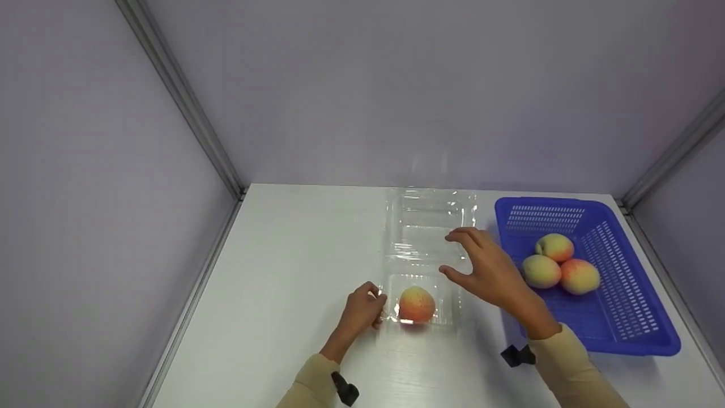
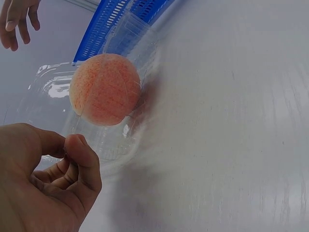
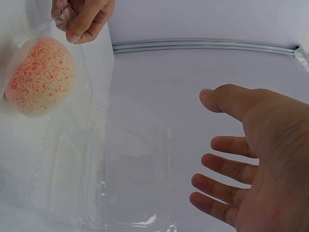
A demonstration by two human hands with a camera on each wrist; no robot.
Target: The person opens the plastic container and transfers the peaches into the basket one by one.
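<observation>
A clear plastic clamshell box (image 1: 425, 229) lies opened out on the table, its lid half away from me. One peach (image 1: 417, 305) sits in the near half, toward its front. At the left rim of that half my left hand (image 1: 362, 309) pinches the plastic between thumb and finger, as the left wrist view shows beside the peach (image 2: 105, 89). My right hand (image 1: 487, 266) hovers over the box's right side, fingers spread and thumb apart, holding nothing. In the right wrist view the right hand (image 3: 256, 150) has the transparent lid beyond its fingertips.
A blue plastic basket (image 1: 589, 340) with perforated walls stands on the right, close to my right forearm. Inside it, three peaches (image 1: 580, 277) cluster together. Grey panels (image 1: 362, 102) wall in the white table (image 1: 283, 272) at the back and sides.
</observation>
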